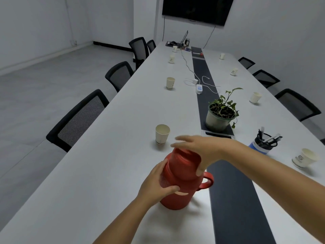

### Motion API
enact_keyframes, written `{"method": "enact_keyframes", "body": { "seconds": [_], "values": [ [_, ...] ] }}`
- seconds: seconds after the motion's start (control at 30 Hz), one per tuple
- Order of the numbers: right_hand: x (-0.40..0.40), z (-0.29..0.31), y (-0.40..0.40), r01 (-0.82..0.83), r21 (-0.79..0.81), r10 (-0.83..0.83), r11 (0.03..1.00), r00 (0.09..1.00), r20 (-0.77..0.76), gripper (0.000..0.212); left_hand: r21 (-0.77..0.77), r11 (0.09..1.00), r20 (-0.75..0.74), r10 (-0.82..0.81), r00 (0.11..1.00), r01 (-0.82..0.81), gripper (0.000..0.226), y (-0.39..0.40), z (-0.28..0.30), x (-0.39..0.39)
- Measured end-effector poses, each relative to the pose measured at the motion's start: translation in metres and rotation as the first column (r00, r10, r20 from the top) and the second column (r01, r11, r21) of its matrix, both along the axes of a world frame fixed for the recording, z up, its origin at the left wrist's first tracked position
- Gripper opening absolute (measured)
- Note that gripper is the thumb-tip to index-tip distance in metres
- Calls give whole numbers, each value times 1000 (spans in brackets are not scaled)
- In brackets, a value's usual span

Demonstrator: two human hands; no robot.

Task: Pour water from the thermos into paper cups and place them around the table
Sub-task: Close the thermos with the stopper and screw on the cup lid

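Note:
A red thermos [182,178] with a side handle stands on the long white table [109,173], close to me. My left hand [158,184] grips its body from the left, thumb across the front. My right hand [197,148] lies over the thermos lid with fingers spread and straight, thumb down the right side. A paper cup [162,134] stands upright just beyond the thermos. Several more paper cups stand along both long edges, among them one at the near right [304,157] and one at the mid left [170,83].
A potted plant [220,113] sits on the dark centre strip [233,199]. A pen holder [264,142] stands at the right. A power strip with white cables [199,88] lies mid-table, a laptop [184,38] at the far end. Black chairs [79,118] line both sides.

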State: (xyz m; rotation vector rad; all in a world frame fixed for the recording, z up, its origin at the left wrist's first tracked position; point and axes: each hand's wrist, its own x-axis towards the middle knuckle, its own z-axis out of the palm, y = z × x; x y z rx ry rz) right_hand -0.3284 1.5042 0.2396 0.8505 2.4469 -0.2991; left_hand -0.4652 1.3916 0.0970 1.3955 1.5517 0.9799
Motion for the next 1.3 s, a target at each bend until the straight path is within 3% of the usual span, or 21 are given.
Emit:
{"method": "enact_keyframes", "body": {
  "seconds": [0.07, 0.17, 0.27, 0.4, 0.47, 0.6, 0.67, 0.87, 1.07, 1.3],
  "values": [
    [0, -4, -2, -32, 17, 32, 999, 999, -21, 100, -8, 1000, -29, -21, 999, 21, 93, 1, 0, -2],
    [-4, -18, -12, 122, 215, -105, 969, 991, -87, 87, -12, 1000, -51, -29, 998, 28, 97, 0, 3, -3],
    [-6, -22, -12, 220, 293, -193, 931, 974, -116, 80, -16, 1000, -56, -27, 998, 26, 97, -2, 4, -2],
    [6, -7, -1, 26, 44, -23, 999, 997, -73, 89, -12, 1000, -57, -17, 998, 16, 96, -2, 3, -2],
    [8, -7, 0, -30, -5, 29, 1000, 994, -104, 93, -18, 1000, -59, -9, 998, 8, 96, -2, 1, -1],
    [3, -25, -9, 62, 304, -15, 951, 988, -153, 88, -38, 999, -20, -3, 1000, 3, 93, -2, -5, -1],
    [3, -31, -8, 93, 350, -43, 932, 988, -148, 91, -48, 999, -26, 4, 1000, -5, 92, -3, -7, 0],
    [15, -12, 2, -6, -18, 3, 1000, 987, -161, 91, -66, 998, -13, -5, 1000, 4, 92, -2, -7, 0],
    [14, -23, -1, -37, 178, 72, 983, 978, -195, 90, -62, 998, 12, 13, 1000, -13, 88, -2, -13, 2],
    [29, -38, -4, 34, -32, -44, 999, 916, -399, 82, 1, 999, -1, 42, 999, -42, 78, -2, -4, 4]
  ]
}}
